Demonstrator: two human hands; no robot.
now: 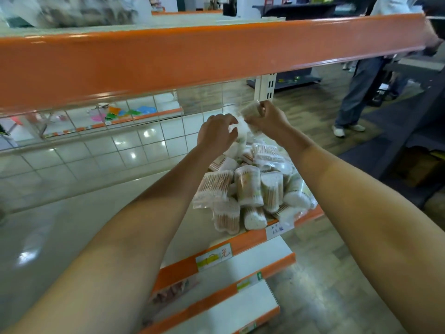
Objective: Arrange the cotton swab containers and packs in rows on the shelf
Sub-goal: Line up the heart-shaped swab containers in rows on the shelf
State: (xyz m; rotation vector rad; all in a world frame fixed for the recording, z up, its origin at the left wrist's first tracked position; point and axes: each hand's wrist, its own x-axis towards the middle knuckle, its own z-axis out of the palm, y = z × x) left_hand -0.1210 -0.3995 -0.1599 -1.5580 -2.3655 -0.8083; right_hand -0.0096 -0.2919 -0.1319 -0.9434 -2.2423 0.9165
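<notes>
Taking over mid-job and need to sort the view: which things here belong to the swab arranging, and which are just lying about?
Part of the job:
- heap of swab packs and containers
- swab pack pinched in the right hand
- left hand, fingers curled beside it, grip unclear
- orange-edged shelf under the heap

Just lying about:
- colourful items behind the mesh
- bystander
- price label

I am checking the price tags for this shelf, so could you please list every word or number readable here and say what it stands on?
White tag on the shelf edge below the swab pile: handwriting, too blurred to read.
Yellow-green tag on the same edge: one red handwritten character, not legible.
Tags on the lower shelf edge: too small and blurred.
Swab packs in the pile and in the right hand: no readable print.
</notes>
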